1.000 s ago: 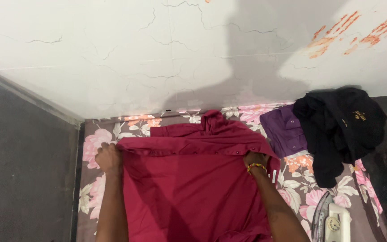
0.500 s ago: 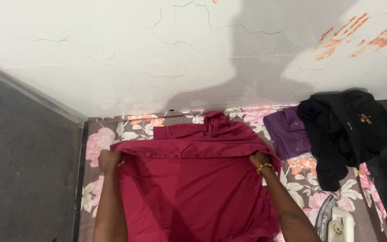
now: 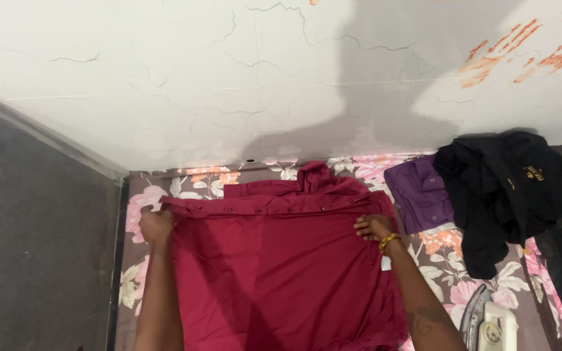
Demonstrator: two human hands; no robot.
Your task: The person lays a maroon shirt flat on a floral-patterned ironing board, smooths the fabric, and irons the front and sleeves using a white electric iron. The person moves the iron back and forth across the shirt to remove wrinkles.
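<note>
On the floral sheet [image 3: 139, 273], the left hand [image 3: 156, 225] pinches the maroon shirt [image 3: 281, 273] at its button placket's left end, the right hand [image 3: 373, 226] its right end; light, limp cloth, best gripped along that stiffer edge.

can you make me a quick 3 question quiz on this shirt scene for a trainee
1. True or false: the iron rests on the red shirt.
2. Which lies nearer the red shirt: A the purple shirt, B the black garment?
3. What does each hand grip?

Key
1. False; it sits on the floral cloth, right of the shirt.
2. A.
3. The left hand and right hand each grip a side of the red shirt near its button strip.
</note>
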